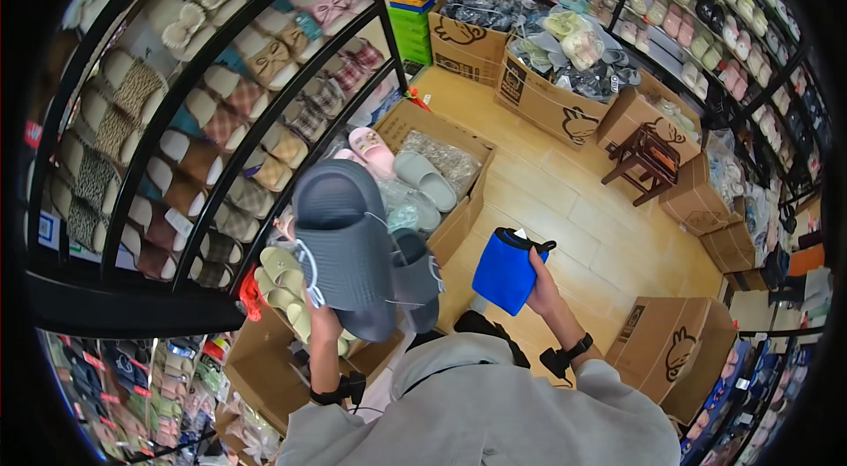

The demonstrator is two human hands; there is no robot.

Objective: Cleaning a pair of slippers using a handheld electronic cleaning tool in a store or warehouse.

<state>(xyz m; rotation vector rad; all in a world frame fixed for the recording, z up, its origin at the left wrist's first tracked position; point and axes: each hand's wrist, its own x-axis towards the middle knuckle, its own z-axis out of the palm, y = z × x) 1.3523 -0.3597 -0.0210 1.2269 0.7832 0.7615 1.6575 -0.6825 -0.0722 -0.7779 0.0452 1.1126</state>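
Dark grey slide slippers [343, 247] hang upright from my left hand [323, 324], which grips them near their lower left side by a white looped tie. A smaller dark slipper [415, 274] dangles beside them, joined by thin cord. My right hand [542, 284] holds a folded blue cloth [504, 273] with black edging and a small white tag. Behind the slippers, an open cardboard box [473, 201] contains pink slippers [372, 149], light grey slippers [425, 180] and plastic-wrapped pieces. Pale green slippers [281, 271] lie just left of my left hand.
A black-framed rack [248, 2] of slippers stands at the left. Several cardboard boxes [549, 105] line the far side beneath shoe shelves. A dark wooden stool [642, 165] stands before them. Another cardboard box [655, 347] is at my right, and an open one [258, 360] at my lower left.
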